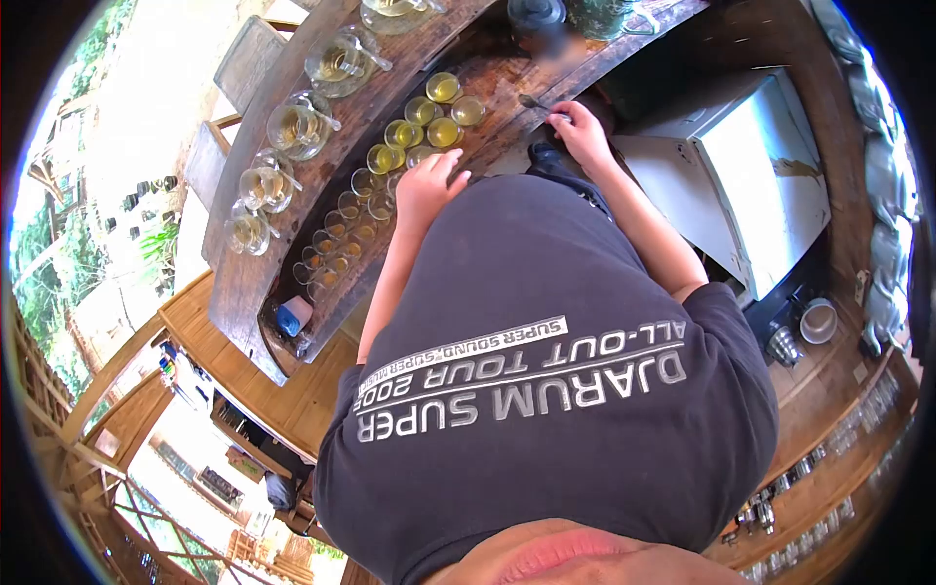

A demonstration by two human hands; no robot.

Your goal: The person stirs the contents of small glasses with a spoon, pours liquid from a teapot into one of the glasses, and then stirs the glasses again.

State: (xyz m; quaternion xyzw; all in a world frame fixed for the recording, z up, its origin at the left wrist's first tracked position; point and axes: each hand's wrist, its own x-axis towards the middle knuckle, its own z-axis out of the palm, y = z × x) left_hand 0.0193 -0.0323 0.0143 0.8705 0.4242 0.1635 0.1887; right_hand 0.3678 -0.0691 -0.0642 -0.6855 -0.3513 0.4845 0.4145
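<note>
Several small glasses of yellow-green liquid (444,88) stand in rows along the wooden counter (507,73). My left hand (426,190) is open at the counter's near edge, its fingertips right beside the closest glass (419,155). My right hand (582,135) pinches a small spoon (534,101), whose dark bowl end points left over the counter edge. Further down the row, glasses with an amber drink (336,232) continue to the left. On the raised ledge beyond them sit glass cups on saucers (300,127), each with a spoon.
A dark lidded container (535,14) and a green glass mug (600,18) stand at the counter's far end. To my right is a white box-like appliance (770,185). A blue-and-white packet (292,316) lies at the counter's left end. Glassware fills shelves (829,468) at lower right.
</note>
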